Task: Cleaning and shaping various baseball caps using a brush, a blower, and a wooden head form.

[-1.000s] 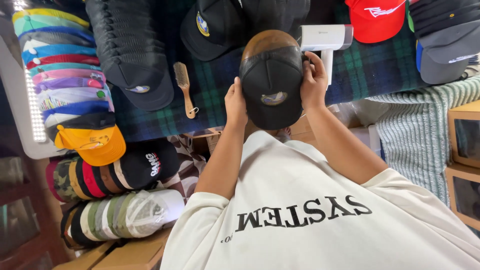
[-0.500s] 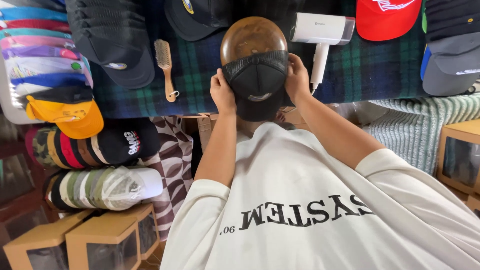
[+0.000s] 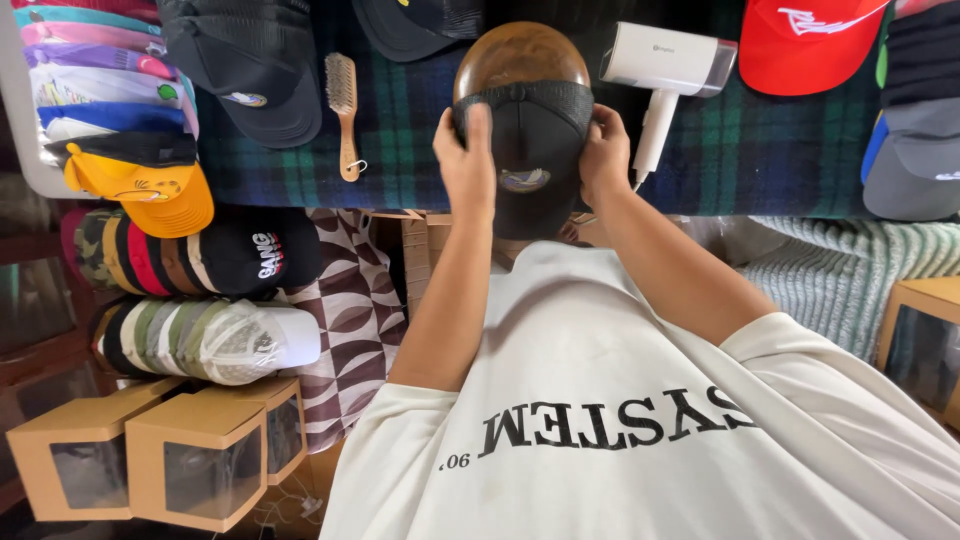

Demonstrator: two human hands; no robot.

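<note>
Black cap (image 3: 532, 160) sits over the wooden head form (image 3: 520, 58) at top centre of frame, on the plaid-covered counter (image 3: 420, 150). Since half a second ago I see it tipped back toward me: the round front patch now faces the camera, where before mostly the mesh back and crown showed. I read that as the cap being pulled down and seated on the form. Mesh rear with strap across the wood, dark front panel, brim pointing down-frame. Left hand (image 3: 466, 160) presses its left edge, fingers closed on the cap; right hand (image 3: 603, 155) pinches the right edge. White handheld steamer (image 3: 665, 75) just right, wooden brush (image 3: 344, 110) left, stacked colourful caps (image 3: 110, 100) upper left, cardboard boxes (image 3: 160, 455) lower left.
</note>
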